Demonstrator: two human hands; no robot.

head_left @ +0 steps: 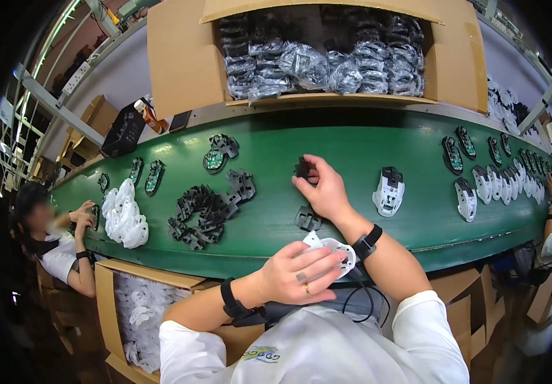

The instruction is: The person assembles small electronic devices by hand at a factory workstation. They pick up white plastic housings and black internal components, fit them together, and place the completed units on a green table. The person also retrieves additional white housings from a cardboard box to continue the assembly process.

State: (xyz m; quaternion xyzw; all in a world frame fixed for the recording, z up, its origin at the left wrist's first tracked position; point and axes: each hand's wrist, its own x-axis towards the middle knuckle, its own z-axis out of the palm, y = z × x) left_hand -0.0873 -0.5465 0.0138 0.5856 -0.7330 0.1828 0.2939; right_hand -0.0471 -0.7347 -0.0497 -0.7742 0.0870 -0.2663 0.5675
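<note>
My left hand (296, 276) is closed around a white plastic mouse shell (347, 255), held close to my body above the belt's near edge. Farther out, my right hand (324, 189) pinches a small black plastic part (301, 168) between thumb and fingers over the green belt. Just below that hand lies another black plastic part (308, 218). A pile of similar black parts (202, 214) spreads to the left. To the right, a white mouse shell with a black part on it (389, 192) rests by itself.
A large open carton (317, 99) of bagged black parts stands beyond the green belt (346, 144). Bagged white shells (124, 214) and circuit boards (214, 160) lie left; assembled white shells (484, 185) line the right. A carton (106, 307) sits below left. Co-workers (65, 256) sit at both ends.
</note>
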